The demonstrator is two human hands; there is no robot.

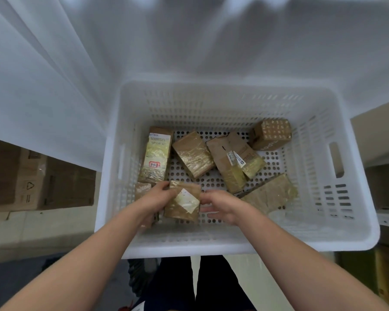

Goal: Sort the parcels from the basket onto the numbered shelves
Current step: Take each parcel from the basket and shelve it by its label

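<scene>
**Picking 1 parcel out of the basket**

The left hand (160,197) reaches down into the white perforated plastic basket (323,239) with the forearm stretched forward. Its fingers curl over the top-left corner of a small brown tape-wrapped cardboard parcel with a white label (182,204). That parcel sits at the basket's near side, left of centre, label up and tilted. The right hand (219,205) meets its right edge, thumb by the upper corner. The fingers there are blurred, so I cannot tell whether they clamp or only touch.

The step in hand looks like the pick-up of 1 parcel, while at least 6 other brown parcels (192,153) wait inside. Next, I judge, the label must be read for its shelf number, then the parcel lifted clear of the basket wall.
</scene>
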